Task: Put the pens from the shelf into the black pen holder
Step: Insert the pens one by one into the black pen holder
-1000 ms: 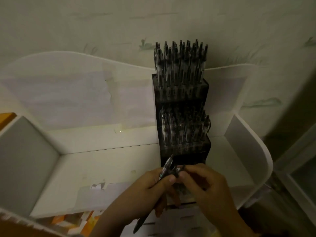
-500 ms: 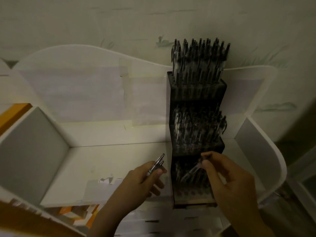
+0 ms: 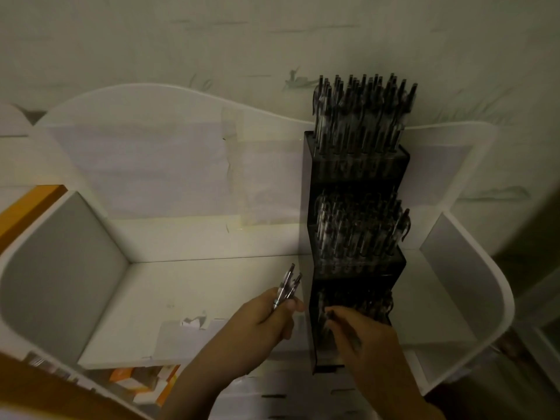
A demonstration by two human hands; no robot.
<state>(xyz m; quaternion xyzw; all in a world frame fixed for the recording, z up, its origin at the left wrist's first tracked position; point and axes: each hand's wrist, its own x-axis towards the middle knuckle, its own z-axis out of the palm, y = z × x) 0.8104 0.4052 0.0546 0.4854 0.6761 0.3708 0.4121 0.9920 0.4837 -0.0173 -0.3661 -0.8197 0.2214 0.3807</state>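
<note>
A tall black stepped pen holder (image 3: 356, 168) stands on the white shelf (image 3: 194, 301), right of centre. Its top and middle tiers are packed with several dark pens (image 3: 363, 113). My left hand (image 3: 266, 322) grips a small bundle of pens (image 3: 288, 284), tips pointing up, just left of the holder's lowest tier. My right hand (image 3: 366, 338) pinches a single pen (image 3: 345, 327) and holds it over the lowest tier, which has several pens standing in it. The lower front of the holder is hidden behind my right hand.
The shelf has raised white side walls (image 3: 472, 277) and a curved back panel (image 3: 169, 116) against a pale wall. Orange-and-white boxes (image 3: 145, 380) lie on a lower level at the front left. An orange edge (image 3: 27, 207) shows at the far left.
My right hand took one pen from the bundle in my left hand, then carried it right and down over the lowest tier. My left hand drew away to the left with the remaining pens.
</note>
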